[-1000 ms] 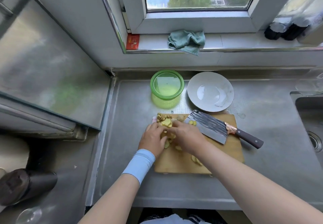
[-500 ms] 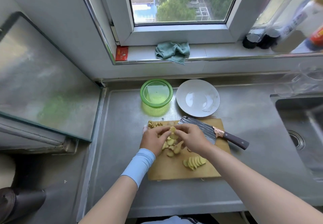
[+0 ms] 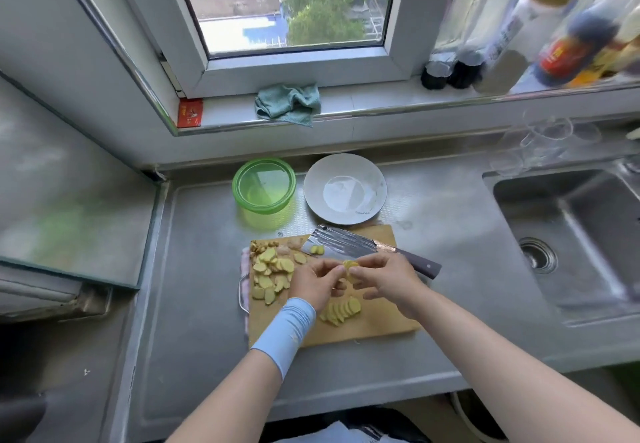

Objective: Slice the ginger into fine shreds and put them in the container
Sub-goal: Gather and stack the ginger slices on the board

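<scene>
A steel counter [image 3: 450, 235] fills the lower frame, with a sink [image 3: 571, 235] at right. At centre lies a wooden cutting board [image 3: 381, 325]. Above it stand a white plate [image 3: 345, 188] and, to its left, the green container [image 3: 263, 219], with no ginger visible inside. A cleaver [image 3: 341, 243] rests flat on the board's upper edge. Over the board's middle, the left hand [image 3: 313, 285] and right hand [image 3: 388, 278] meet fingertip to fingertip, both pinching a small ginger stack [image 3: 350, 266]. Loose ginger slices [image 3: 272, 269] crowd the board's left; a fanned row [image 3: 341, 309] lies below the hands.
</scene>
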Tool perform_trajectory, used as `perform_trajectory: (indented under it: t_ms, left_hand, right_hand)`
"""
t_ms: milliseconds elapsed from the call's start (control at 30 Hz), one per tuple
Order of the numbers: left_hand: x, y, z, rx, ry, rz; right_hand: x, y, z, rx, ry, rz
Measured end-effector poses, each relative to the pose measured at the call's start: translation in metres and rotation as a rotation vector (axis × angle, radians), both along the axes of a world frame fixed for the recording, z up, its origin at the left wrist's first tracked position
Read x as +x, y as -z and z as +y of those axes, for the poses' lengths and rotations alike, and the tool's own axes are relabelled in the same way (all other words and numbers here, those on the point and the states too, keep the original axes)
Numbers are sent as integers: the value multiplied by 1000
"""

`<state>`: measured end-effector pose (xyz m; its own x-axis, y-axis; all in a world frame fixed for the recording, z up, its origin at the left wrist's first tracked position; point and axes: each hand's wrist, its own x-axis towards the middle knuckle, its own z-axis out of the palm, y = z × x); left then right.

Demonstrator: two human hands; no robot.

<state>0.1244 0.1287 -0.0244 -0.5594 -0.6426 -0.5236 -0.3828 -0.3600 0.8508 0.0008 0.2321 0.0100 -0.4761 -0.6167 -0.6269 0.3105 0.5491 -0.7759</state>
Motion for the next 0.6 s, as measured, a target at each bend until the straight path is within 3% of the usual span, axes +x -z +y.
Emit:
perform_trajectory:
  t_ms: [400,600]
  left_hand:
    - [3,22,41,-331,132,-274]
    - [7,22,39,-199,104,-192]
  right_hand:
    - [-1,29,32,133,-6,-66]
    - [-6,33,32,100,-38,-229]
